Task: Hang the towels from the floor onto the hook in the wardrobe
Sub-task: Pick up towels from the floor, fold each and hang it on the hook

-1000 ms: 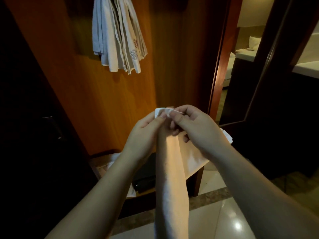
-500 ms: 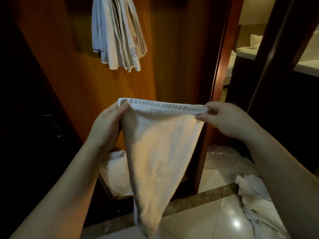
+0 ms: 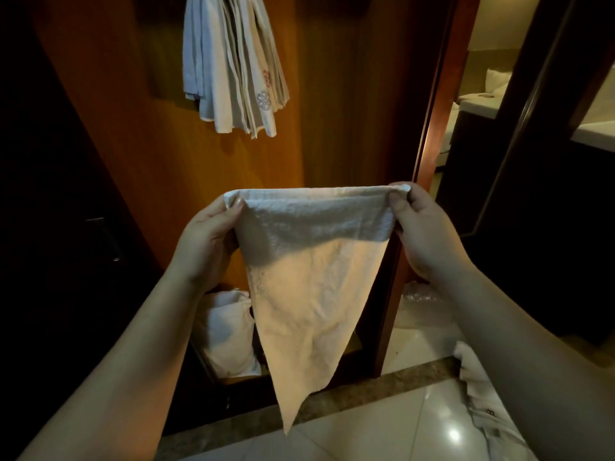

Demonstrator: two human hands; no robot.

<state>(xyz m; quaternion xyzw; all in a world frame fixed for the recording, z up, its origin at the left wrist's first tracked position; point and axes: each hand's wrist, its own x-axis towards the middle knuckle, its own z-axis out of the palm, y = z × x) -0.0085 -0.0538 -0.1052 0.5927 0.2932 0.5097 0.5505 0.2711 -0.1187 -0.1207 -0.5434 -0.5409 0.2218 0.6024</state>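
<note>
At frame centre, the left hand (image 3: 208, 241) and right hand (image 3: 422, 234) each pinched a top corner of the towel (image 3: 309, 294), stretched between them. Hung towels (image 3: 233, 68) crowded the upper left; another could likely slip off or dislodge them.

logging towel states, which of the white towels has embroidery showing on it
One of the hanging towels in the wardrobe: a flower motif shows near its lower edge. The held towel, pinched by the left hand and right hand, looks plain.
</note>
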